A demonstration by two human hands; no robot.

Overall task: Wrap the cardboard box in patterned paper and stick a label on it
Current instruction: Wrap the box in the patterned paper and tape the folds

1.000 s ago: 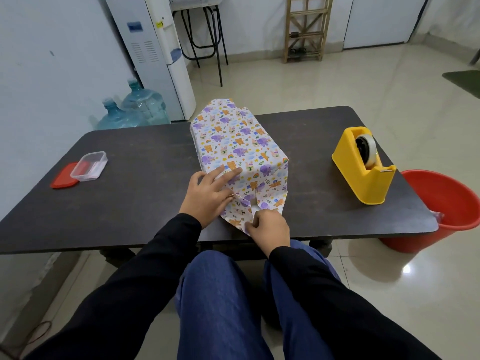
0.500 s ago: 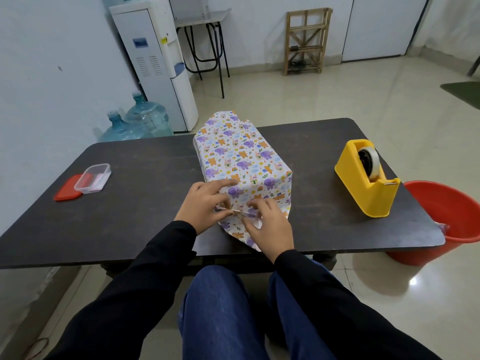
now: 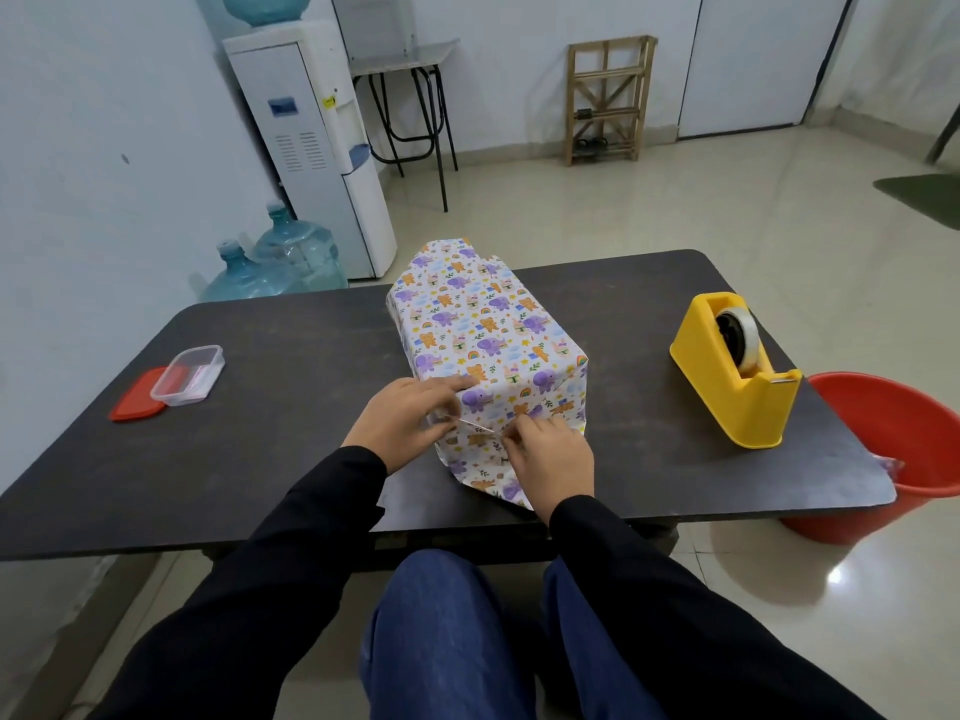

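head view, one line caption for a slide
Left hand and right hand pinch a thin clear strip over the near end of the animal-print paper-wrapped box.

A dark table [image 3: 291, 423] carries a box [image 3: 483, 330] in patterned paper at its centre, lying lengthwise. A yellow tape dispenser [image 3: 727, 387] stands well apart to the right. At far left, a clear container [image 3: 188, 375] sits against a red lid [image 3: 132, 407].

The paper [image 3: 483, 324] conceals the box on every side in view, the left hand [image 3: 402, 426] and right hand [image 3: 550, 457] mask the near end fold, the strip [image 3: 475, 426] between them is too thin to identify, and the bucket [image 3: 883, 433] is cropped by the right edge.
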